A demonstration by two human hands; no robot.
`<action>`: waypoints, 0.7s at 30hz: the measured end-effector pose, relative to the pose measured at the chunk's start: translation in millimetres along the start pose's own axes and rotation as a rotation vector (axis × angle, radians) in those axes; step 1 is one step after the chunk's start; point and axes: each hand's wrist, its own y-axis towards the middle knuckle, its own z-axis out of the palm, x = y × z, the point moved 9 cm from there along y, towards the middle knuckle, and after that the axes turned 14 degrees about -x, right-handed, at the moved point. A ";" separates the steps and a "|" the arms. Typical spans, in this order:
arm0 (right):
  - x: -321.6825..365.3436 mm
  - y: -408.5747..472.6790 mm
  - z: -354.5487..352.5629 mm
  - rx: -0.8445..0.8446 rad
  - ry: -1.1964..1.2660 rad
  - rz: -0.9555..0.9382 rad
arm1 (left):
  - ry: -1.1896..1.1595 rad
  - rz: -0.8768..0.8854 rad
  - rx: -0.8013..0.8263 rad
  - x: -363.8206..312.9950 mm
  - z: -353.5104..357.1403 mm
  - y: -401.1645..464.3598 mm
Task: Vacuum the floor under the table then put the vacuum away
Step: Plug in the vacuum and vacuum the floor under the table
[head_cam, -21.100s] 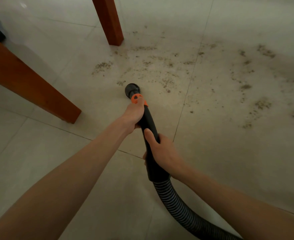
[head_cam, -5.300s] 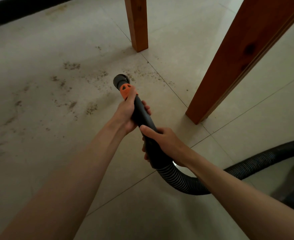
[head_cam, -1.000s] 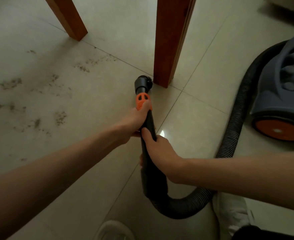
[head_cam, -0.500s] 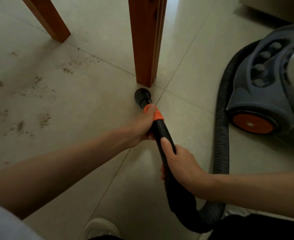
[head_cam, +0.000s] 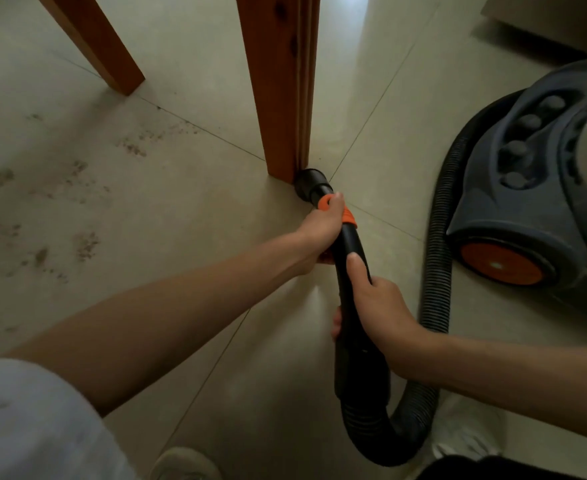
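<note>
no text, label, brand or number can be read on anything in view.

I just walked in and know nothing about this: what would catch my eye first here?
Two bare arms reach forward, the left hand and the right hand both gripping a black vacuum wand whose nozzle sits at the foot of a wooden table leg. At right stands the dark vacuum body with an orange wheel. Brown dirt patches speckle the pale tiled floor at left.
</note>
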 end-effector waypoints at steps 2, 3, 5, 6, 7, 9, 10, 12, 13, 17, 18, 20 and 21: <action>7.0 4.5 0.2 0.001 0.016 -0.002 | -0.017 0.015 -0.002 -6.8 3.9 6.3; 11.0 7.0 0.5 -0.002 0.022 -0.005 | -0.025 0.023 -0.004 -10.3 5.3 9.3; 20.4 13.0 2.1 -0.003 0.038 -0.007 | -0.042 0.041 -0.002 -19.0 8.3 15.8; 25.7 16.6 3.4 -0.005 0.041 -0.010 | -0.059 0.047 0.000 -23.9 9.4 19.0; 31.2 19.8 4.4 -0.010 0.044 -0.016 | -0.080 0.053 0.002 -29.0 10.0 22.6; 41.4 25.0 6.0 -0.025 0.060 -0.026 | -0.102 0.071 0.004 -39.1 10.6 29.3; 45.2 26.5 6.6 -0.032 0.073 -0.025 | -0.100 0.080 0.003 -43.0 10.8 31.3; 48.6 28.5 6.8 -0.036 0.088 -0.019 | -0.098 0.082 0.008 -46.7 12.0 32.7; 47.5 29.0 5.7 -0.036 0.089 -0.013 | -0.103 0.075 0.019 -46.6 13.5 31.7; 25.7 25.4 -5.8 -0.044 0.091 0.035 | -0.063 0.063 0.076 -35.6 27.0 18.3; 18.7 23.2 -9.0 -0.051 0.092 0.048 | -0.039 0.065 0.085 -31.9 31.0 13.4; 7.8 18.4 -14.4 -0.059 0.105 0.061 | -0.004 0.062 0.092 -24.4 37.2 4.1; 4.6 15.9 -16.4 -0.055 0.115 0.063 | 0.006 0.060 0.088 -21.1 38.6 1.1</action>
